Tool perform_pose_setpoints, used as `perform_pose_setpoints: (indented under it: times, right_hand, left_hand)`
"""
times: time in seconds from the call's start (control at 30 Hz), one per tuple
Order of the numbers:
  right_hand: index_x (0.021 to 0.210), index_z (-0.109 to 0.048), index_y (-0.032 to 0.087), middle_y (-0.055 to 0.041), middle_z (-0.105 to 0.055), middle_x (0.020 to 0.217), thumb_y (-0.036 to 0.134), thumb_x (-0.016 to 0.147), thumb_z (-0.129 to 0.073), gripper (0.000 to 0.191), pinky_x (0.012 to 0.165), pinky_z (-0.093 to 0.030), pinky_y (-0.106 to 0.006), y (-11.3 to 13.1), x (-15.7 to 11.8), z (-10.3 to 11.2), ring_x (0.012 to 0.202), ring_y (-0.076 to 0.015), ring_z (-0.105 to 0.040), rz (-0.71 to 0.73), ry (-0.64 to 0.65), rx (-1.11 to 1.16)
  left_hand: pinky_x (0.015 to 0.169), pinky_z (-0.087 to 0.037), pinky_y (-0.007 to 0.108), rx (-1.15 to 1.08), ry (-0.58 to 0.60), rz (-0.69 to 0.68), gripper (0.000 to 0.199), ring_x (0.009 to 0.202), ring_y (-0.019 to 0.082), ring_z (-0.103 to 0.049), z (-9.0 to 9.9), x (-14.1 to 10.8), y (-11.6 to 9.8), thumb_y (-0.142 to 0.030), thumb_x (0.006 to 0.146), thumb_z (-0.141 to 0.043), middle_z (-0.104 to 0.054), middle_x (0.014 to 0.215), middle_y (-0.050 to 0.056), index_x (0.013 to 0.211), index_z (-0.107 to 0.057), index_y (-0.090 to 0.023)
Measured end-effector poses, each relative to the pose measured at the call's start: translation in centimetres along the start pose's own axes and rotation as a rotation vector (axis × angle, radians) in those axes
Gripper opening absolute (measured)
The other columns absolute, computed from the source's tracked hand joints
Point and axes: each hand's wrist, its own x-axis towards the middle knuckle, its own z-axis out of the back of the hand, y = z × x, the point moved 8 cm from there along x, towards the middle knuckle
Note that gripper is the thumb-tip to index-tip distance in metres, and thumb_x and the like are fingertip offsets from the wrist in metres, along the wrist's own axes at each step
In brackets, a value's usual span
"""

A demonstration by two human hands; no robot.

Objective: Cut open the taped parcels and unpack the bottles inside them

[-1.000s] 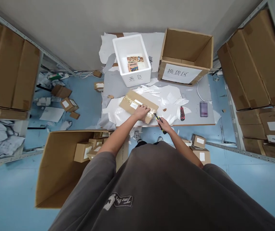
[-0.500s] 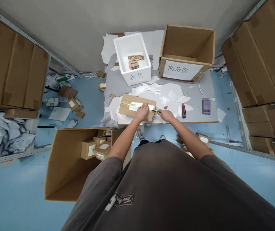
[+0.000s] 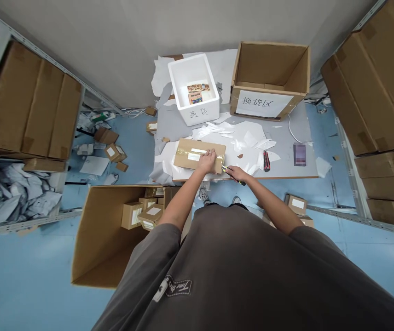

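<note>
A flat cardboard box (image 3: 186, 146) with shiny tape and a white label lies near the front edge of the table. My left hand (image 3: 207, 161) rests on the right part of its top, fingers spread and pointing away from me. My right hand (image 3: 236, 173) is wrapped round a yellow and black cutter (image 3: 226, 170), whose tip is at the box's right end. To the right, a red and black cutter (image 3: 266, 161) lies on the table.
Behind stand a white foam bin (image 3: 199, 113) with small packets inside and a large open carton (image 3: 269, 106). Torn paper (image 3: 247, 138) covers parts of the table. A phone (image 3: 299, 154) lies right. A big carton (image 3: 95, 234) with small boxes stands lower left.
My right hand has moved a little down along the box's right end, and the cutter is now tilted differently. The whole view has shifted slightly. My left hand stays on the box.
</note>
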Motion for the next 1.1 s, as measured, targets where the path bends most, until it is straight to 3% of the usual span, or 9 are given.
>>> perform_pose_setpoints:
  times: [0.1, 0.17, 0.27, 0.37, 0.5, 0.63, 0.77, 0.93, 1.1]
  right_hand:
    - [0.107, -0.064, 0.023, 0.0004, -0.070, 0.074, 0.042, 0.116, -0.043, 0.030, 0.069, -0.051, -0.029, -0.8, -0.5, 1.1, 0.058, -0.0187, -0.062, 0.001, -0.057, -0.076]
    - [0.106, -0.066, 0.022, -0.0027, -0.073, 0.080, 0.044, 0.116, -0.044, 0.033, 0.076, -0.051, -0.029, -1.4, -0.9, 2.8, 0.070, -0.0217, -0.068, 0.001, -0.138, -0.151]
    - [0.111, -0.071, 0.023, -0.0062, -0.078, 0.093, 0.050, 0.118, -0.035, 0.045, 0.081, -0.050, -0.030, -2.0, -1.4, 5.3, 0.090, -0.0259, -0.073, -0.019, -0.258, -0.201]
    - [0.122, -0.074, 0.025, -0.0076, -0.081, 0.112, 0.048, 0.120, -0.030, 0.050, 0.086, -0.050, -0.030, -1.5, -1.2, 6.2, 0.106, -0.0274, -0.074, -0.003, -0.298, -0.229]
    - [0.137, -0.073, 0.024, -0.0098, -0.077, 0.137, 0.044, 0.116, -0.047, 0.039, 0.097, -0.050, -0.032, 0.2, -0.3, 6.2, 0.125, -0.0274, -0.069, 0.096, -0.306, -0.292]
    - [0.142, -0.071, 0.023, -0.0130, -0.074, 0.136, 0.045, 0.112, -0.057, 0.040, 0.098, -0.051, -0.034, 0.6, 0.6, 6.5, 0.127, -0.0292, -0.065, 0.119, -0.300, -0.365]
    - [0.139, -0.072, 0.025, -0.0103, -0.074, 0.129, 0.044, 0.113, -0.056, 0.036, 0.094, -0.051, -0.034, 0.8, 1.1, 6.4, 0.118, -0.0280, -0.067, 0.150, -0.242, -0.360]
    - [0.141, -0.070, 0.023, -0.0124, -0.072, 0.133, 0.044, 0.116, -0.052, 0.037, 0.095, -0.050, -0.034, 0.6, 0.8, 6.2, 0.123, -0.0285, -0.065, 0.160, -0.251, -0.446]
    - [0.143, -0.069, 0.023, -0.0124, -0.071, 0.135, 0.043, 0.117, -0.053, 0.037, 0.102, -0.049, -0.035, 0.0, 0.3, 6.6, 0.131, -0.0284, -0.062, 0.198, -0.261, -0.466]
  left_hand:
    - [0.135, -0.034, 0.057, -0.035, -0.043, 0.066, 0.126, 0.175, 0.045, -0.019, -0.4, -0.5, 0.3, -0.057, 0.075, -0.097, -0.020, 0.189, 0.020, 0.176, -0.031, -0.023]
    - [0.131, -0.039, 0.060, -0.070, -0.090, 0.093, 0.109, 0.171, 0.045, -0.029, -0.1, -0.8, 0.8, -0.062, 0.088, -0.085, -0.032, 0.187, 0.017, 0.177, -0.031, -0.030]
    - [0.130, -0.039, 0.062, -0.091, -0.166, 0.093, 0.083, 0.166, 0.042, -0.038, 1.4, -0.3, 2.0, -0.053, 0.101, -0.071, -0.049, 0.178, 0.012, 0.175, -0.039, -0.037]
    - [0.132, -0.038, 0.061, -0.094, -0.141, 0.090, 0.087, 0.168, 0.042, -0.033, 2.4, 1.4, 2.6, -0.040, 0.093, -0.079, -0.043, 0.181, 0.010, 0.172, -0.043, -0.035]
    - [0.131, -0.041, 0.061, -0.082, -0.070, 0.077, 0.089, 0.169, 0.045, -0.030, 2.5, 3.4, 2.3, -0.037, 0.088, -0.082, -0.037, 0.183, 0.014, 0.169, -0.045, -0.028]
    - [0.132, -0.037, 0.060, -0.057, -0.079, 0.018, 0.088, 0.167, 0.043, -0.036, 2.6, 3.8, 3.2, -0.050, 0.092, -0.081, -0.038, 0.183, 0.015, 0.170, -0.045, -0.030]
    - [0.137, -0.032, 0.049, -0.089, -0.022, -0.031, 0.102, 0.171, 0.037, -0.033, 2.1, 3.9, 5.0, -0.056, 0.089, -0.086, -0.032, 0.187, 0.012, 0.175, -0.039, -0.031]
    - [0.136, -0.035, 0.046, -0.102, -0.030, 0.071, 0.129, 0.171, 0.036, -0.034, 1.6, 5.3, 5.8, -0.055, 0.072, -0.102, -0.038, 0.185, 0.010, 0.178, -0.033, -0.032]
    - [0.138, -0.032, 0.048, -0.129, -0.049, 0.124, 0.128, 0.175, 0.037, -0.026, 1.3, 5.8, 5.6, -0.052, 0.072, -0.102, -0.035, 0.186, 0.009, 0.179, -0.034, -0.035]
